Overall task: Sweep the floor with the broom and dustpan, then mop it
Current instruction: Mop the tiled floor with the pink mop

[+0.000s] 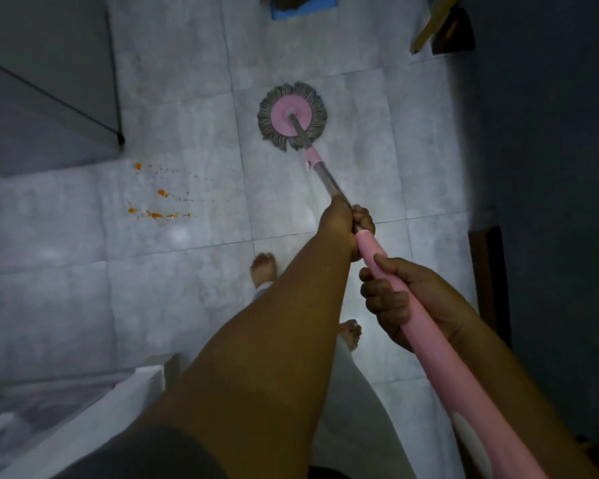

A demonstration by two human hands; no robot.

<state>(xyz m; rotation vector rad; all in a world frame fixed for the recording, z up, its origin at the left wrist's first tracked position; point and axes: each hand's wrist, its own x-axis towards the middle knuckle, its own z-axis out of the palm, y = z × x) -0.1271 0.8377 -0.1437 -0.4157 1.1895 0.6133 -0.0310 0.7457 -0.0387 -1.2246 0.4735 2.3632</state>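
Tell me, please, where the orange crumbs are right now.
In the head view, the orange crumbs lie scattered on the tiled floor, left of the mop head and just on the near side of the grey cabinet corner.

Dim room in a home, pale grey tiled floor [173, 98] with thin grout lines, bare feet [264, 267] on the tiles, orange crumbs [156, 203] scattered toward the floor's left edge, dark wall [550, 133] at right
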